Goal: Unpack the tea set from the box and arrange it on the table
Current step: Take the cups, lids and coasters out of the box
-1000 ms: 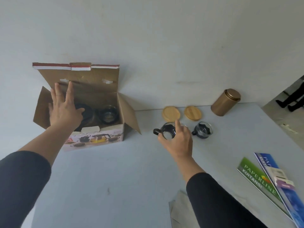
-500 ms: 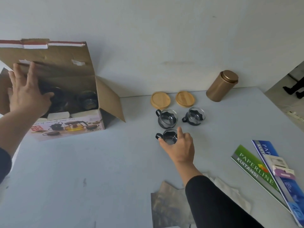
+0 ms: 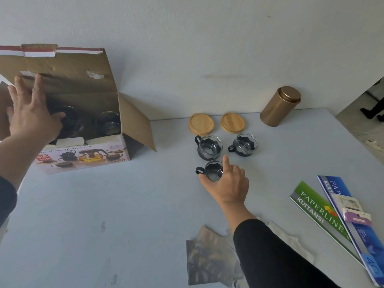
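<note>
An open cardboard tea set box (image 3: 87, 156) stands at the table's left; dark glassware shows inside it. My left hand (image 3: 31, 119) hovers at the box's mouth, fingers spread, holding nothing. Two glass cups with black holders (image 3: 208, 147) (image 3: 244, 144) stand on the table beside each other. In front of them my right hand (image 3: 227, 183) grips a third glass cup (image 3: 212, 171), which rests on the table. Two round wooden coasters (image 3: 201, 123) (image 3: 232, 122) lie behind the cups.
A bronze tin canister (image 3: 279, 106) stands at the back right by the wall. Green and blue receipt books (image 3: 324, 217) lie at the right edge. Crumpled wrapping (image 3: 207, 260) lies near the front edge. The table's right edge drops to the floor.
My right hand carried the third cup toward me and set it in front of the other two. My left hand stayed at the box's mouth while my view shifted right and down.
</note>
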`<state>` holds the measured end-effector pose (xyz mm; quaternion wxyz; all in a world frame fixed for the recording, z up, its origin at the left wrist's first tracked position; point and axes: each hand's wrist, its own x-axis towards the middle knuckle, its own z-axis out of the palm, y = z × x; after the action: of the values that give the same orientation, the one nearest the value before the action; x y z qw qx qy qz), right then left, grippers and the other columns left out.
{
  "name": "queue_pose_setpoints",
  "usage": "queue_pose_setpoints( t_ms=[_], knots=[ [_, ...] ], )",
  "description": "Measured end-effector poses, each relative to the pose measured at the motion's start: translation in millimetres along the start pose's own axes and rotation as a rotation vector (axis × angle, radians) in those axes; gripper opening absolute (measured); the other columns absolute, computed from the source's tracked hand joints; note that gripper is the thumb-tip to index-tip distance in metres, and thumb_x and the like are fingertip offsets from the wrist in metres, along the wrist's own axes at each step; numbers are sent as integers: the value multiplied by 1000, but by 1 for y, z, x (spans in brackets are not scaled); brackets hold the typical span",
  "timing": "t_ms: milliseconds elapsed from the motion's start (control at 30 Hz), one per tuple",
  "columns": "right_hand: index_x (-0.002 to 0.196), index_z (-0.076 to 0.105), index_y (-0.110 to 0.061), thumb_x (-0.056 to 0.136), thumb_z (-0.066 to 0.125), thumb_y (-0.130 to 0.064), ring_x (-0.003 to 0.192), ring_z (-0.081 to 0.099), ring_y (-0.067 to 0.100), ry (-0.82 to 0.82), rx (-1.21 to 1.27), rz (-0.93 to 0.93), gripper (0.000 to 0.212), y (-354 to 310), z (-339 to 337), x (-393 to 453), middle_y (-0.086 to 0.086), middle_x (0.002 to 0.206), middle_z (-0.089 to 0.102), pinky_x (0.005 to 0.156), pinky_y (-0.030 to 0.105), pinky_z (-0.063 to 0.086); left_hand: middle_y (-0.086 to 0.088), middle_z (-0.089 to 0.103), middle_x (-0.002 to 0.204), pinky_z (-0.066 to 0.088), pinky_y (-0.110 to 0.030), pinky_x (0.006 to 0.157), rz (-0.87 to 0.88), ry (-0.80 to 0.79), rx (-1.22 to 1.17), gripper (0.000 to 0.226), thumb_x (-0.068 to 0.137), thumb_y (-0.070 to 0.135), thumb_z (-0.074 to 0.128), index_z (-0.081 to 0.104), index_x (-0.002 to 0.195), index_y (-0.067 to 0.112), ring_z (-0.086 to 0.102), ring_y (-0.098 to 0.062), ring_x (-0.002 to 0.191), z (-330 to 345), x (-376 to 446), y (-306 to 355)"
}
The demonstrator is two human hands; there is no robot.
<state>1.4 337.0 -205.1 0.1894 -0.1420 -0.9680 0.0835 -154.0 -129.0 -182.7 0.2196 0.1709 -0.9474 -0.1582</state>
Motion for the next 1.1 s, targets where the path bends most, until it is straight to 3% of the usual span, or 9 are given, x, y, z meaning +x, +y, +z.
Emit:
queue_pose_setpoints(
  t_ms=[33,133,300,467,633,700,833,967,1100],
  knots=[
    [117,65,-9,55,51,-71,71,61,32,9,-8,-1,89,-1,-4,-1,8,75,64,56,33,46,-1,0,158,11,-61,106,29,-81,-41,103,74,30,75,4,149,33,0,-32,147,-41,-29,41],
    [122,60,-9,65,45,-67,82,58,31,44,35,-25,83,-9,-18,4,9,91,63,62,36,45,-14,-1,159,14,-64,111,11,-122,-8,89,86,15,64,3,151,27,1,-38,145,-65,-45,61],
    [113,62,-5,71,51,-51,84,58,33,73,297,-235,63,-58,-39,34,13,93,59,65,38,53,-7,-10,160,9,-54,116,-11,-182,59,88,91,17,60,-3,151,31,-9,-29,147,-71,-46,72],
    [118,60,-5,76,63,-33,95,58,31,-117,449,-464,51,-152,-61,65,13,107,57,76,34,49,-7,-12,160,8,-52,117,9,-225,49,88,92,23,59,-6,151,33,-11,-28,147,-79,-43,72],
    [135,45,-10,82,65,-22,116,50,27,-428,325,-679,58,-253,-57,81,10,129,49,93,34,46,-6,-16,159,7,-52,116,38,-258,45,90,92,26,59,-10,150,33,-13,-28,147,-79,-37,66],
    [133,45,-9,80,67,-20,114,51,30,-504,179,-717,58,-288,-39,82,10,127,48,92,38,49,-6,-18,158,7,-51,116,47,-273,47,90,92,26,58,-12,150,33,-15,-28,146,-79,-33,63],
    [125,45,-3,81,70,-13,111,53,33,-583,-34,-680,52,-325,-10,78,15,123,47,80,35,45,-6,-21,157,5,-50,116,73,-312,39,89,94,27,54,-16,148,34,-17,-28,146,-79,-30,59],
    [135,37,2,82,70,-12,122,46,35,-645,-149,-592,64,-336,10,81,21,133,42,97,39,44,-5,-24,157,3,-51,116,97,-346,11,91,94,29,54,-19,147,35,-19,-27,145,-74,-26,53],
    [137,34,0,82,69,-11,123,48,36,-701,-195,-505,66,-342,21,90,21,134,44,98,39,45,-5,-24,157,2,-51,116,109,-371,-33,89,94,27,54,-17,148,36,-20,-27,145,-71,-24,49]
  ],
)
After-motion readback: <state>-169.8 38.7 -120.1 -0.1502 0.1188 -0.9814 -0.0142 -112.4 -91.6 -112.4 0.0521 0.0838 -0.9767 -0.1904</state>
